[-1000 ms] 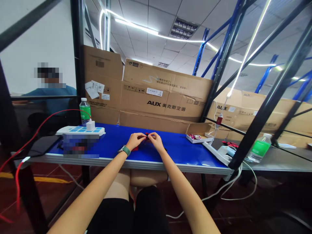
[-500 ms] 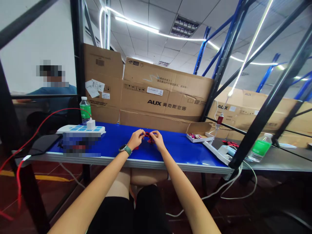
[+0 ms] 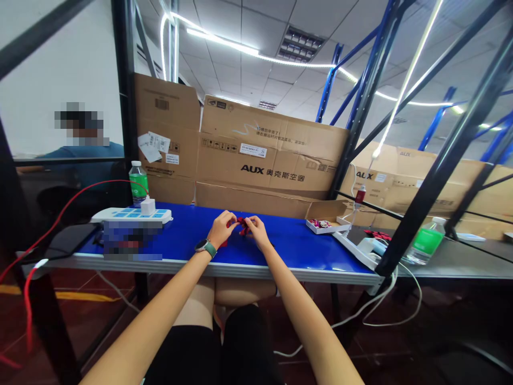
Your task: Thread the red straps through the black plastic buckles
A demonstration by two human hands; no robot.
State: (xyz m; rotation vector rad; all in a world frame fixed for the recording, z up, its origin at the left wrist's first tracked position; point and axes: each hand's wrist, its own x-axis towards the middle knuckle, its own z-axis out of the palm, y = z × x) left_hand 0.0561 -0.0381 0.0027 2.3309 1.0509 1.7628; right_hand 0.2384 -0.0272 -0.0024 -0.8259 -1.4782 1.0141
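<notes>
Between my hands is a small red-and-black piece (image 3: 242,225), too small and too covered by fingers to name its kind. My left hand (image 3: 221,229), with a green-strapped watch on the wrist, pinches it from the left. On its other side my right hand (image 3: 257,231) grips it with bent fingers. Both hands are just above the blue tabletop (image 3: 288,246). Partly hidden by my left hand, a bit of red material (image 3: 224,244) lies on the table.
At the right stands an open white box (image 3: 323,227) of small colourful items, beside a white power strip (image 3: 358,251). To the left are another power strip (image 3: 130,215), a green-labelled bottle (image 3: 138,184) and a red cable. Cardboard (image 3: 272,160) walls the back. A person (image 3: 84,155) sits far left.
The red-and-black piece has turned a little between my fingers, which have shifted slightly. Both hands keep their hold, and the whole view has moved slightly.
</notes>
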